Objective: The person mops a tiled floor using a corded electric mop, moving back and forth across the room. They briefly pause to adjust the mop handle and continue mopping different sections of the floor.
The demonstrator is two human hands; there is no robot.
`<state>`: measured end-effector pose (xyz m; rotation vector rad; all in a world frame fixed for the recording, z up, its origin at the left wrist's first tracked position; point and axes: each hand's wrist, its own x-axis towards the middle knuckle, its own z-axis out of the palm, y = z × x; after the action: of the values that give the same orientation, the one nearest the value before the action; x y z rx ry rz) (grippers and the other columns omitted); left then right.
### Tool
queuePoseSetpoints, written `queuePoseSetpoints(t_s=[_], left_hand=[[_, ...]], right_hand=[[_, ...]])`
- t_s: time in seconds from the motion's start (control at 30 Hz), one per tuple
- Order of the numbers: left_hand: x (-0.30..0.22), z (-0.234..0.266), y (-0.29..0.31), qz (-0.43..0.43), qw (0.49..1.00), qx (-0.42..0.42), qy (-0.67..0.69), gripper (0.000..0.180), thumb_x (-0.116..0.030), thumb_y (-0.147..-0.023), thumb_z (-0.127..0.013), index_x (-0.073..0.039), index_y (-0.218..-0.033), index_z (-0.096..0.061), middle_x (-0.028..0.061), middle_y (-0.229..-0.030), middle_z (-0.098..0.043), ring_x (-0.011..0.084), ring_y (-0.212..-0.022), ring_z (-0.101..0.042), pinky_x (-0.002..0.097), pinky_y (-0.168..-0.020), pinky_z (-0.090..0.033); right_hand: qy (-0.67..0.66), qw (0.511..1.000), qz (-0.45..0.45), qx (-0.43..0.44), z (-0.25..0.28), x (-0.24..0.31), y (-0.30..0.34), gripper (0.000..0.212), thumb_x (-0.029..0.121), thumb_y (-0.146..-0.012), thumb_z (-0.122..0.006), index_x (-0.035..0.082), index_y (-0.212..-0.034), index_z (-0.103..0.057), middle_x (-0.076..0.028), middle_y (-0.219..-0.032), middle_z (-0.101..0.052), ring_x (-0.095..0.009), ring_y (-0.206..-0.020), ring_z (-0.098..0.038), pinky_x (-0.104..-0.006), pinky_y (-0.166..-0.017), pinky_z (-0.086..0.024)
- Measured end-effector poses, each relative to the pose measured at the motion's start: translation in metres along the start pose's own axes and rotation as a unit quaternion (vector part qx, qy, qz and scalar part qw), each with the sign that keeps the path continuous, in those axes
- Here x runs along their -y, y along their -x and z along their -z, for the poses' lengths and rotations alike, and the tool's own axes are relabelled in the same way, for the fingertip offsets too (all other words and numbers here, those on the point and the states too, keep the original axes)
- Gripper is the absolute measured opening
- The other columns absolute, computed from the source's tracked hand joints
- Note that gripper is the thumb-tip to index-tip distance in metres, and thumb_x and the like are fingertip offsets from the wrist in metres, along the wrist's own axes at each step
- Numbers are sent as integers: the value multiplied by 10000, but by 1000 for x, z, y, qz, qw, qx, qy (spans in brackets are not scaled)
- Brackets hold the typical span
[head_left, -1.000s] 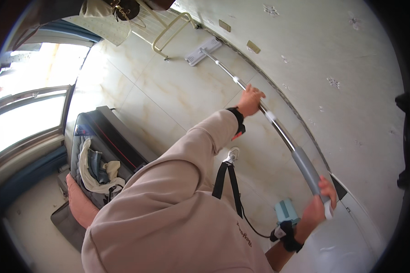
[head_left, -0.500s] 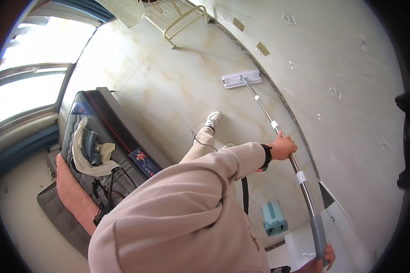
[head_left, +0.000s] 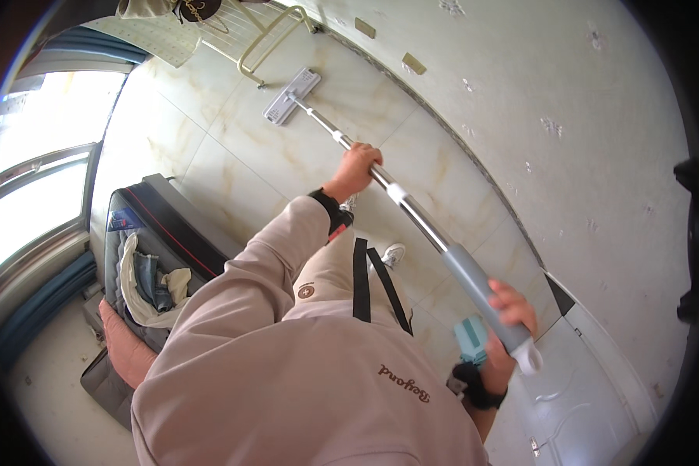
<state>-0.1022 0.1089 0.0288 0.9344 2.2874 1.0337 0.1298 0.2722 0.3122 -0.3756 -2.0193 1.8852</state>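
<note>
A flat mop [head_left: 423, 220] slants across the view, with a steel pole and a grey grip. My left hand [head_left: 353, 169] is closed around the pole's upper-middle stretch, nearer the mop head. At the grip's end my right hand [head_left: 514, 307] is wrapped about the grey handle, its fingers slightly blurred. The white rectangular mop head [head_left: 291, 96] lies on the marble-look tiles, close to the foot of a cream metal rack [head_left: 268, 43]. The head's underside is hidden.
A grey mattress bed [head_left: 171, 225] with clothes [head_left: 151, 279] and a pink pillow [head_left: 124, 342] stands on the left. A teal bucket [head_left: 470, 338] is beside my right hand. The patterned wall [head_left: 520, 101] runs along the right; a white door [head_left: 575, 380] is at lower right.
The mop head has slid left and away from the wall toward the rack, and it has turned. Both hands moved with the pole, my left hand leftward and farther out.
</note>
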Motion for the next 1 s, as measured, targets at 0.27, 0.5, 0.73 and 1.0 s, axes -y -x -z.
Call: queuePoseSetpoints(t_s=[0.27, 0.5, 0.73, 1.0], left_hand=[[-19, -65, 4, -51, 999, -8, -11, 211, 22, -600, -618, -90, -766, -550, 70, -747, -554, 299, -795, -525, 373, -750, -407], [-174, -227, 16, -53, 995, 77, -31, 219, -94, -613, -679, -170, -796, -584, 25, -834, -556, 276, -917, -516, 413, -729, -416], [-309, -308, 32, -54, 982, 163, 78, 200, -96, -665, -658, -177, -829, -578, 21, -883, -542, 268, -988, -477, 456, -702, -362], [-304, -271, 44, -85, 989, 99, 64, 186, -34, -638, -610, -139, -785, -564, 30, -806, -572, 271, -885, -517, 424, -684, -406]], right_hand=[[15, 1000, 12, -7, 50, -14, 19, 158, 27, -636, -576, 31, -770, -492, -131, -786, -573, -299, -844, -573, -508, -872, -413], [101, 993, 18, -58, 210, 30, 132, 189, 169, -736, -565, 33, -798, -449, -133, -819, -500, -309, -909, -508, -499, -888, -377], [218, 971, 16, -97, 295, 104, 193, 203, 209, -696, -508, 55, -779, -405, -115, -809, -465, -311, -896, -496, -496, -874, -381], [269, 955, 104, -63, 258, 124, 179, 206, 215, -631, -516, 97, -759, -406, -80, -743, -456, -290, -792, -500, -499, -839, -405]])
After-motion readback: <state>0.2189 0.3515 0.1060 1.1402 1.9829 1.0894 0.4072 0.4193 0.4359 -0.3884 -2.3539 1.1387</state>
